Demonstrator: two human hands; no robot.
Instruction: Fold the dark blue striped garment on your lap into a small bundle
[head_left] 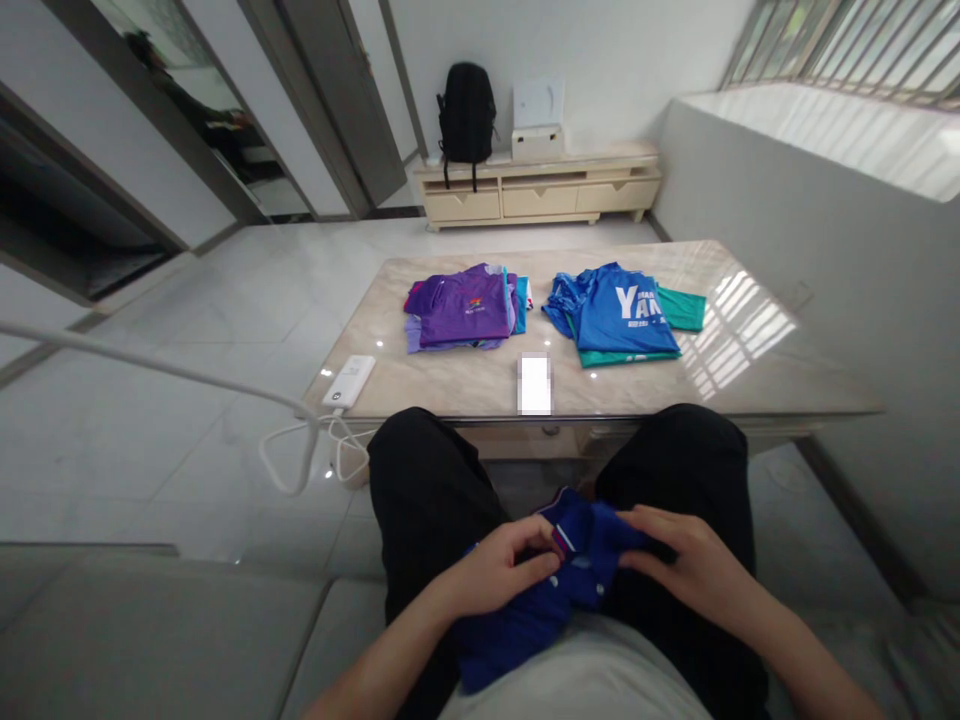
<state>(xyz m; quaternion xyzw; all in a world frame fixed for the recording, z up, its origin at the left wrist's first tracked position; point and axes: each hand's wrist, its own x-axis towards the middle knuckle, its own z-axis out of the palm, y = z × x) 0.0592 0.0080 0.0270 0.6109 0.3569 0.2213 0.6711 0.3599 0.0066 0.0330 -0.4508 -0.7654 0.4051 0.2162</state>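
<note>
A dark blue polo shirt (525,610) lies bunched in my lap between my black-trousered legs. My left hand (499,570) pinches its collar area, fingers closed on the fabric. My right hand (686,560) grips the shirt's other side near my right thigh. On the low marble table (450,385) in front of me lies a stack of folded shirts with a purple one on top (461,310), and beside it a pile with a blue printed shirt over a green one (626,315).
A white power bank (349,380) with a cable sits at the table's left front corner, and a white blurred card (535,384) lies at the front middle. A black backpack (466,110) and a white box (537,140) rest on a far cabinet. Grey sofa seat (150,630) on my left.
</note>
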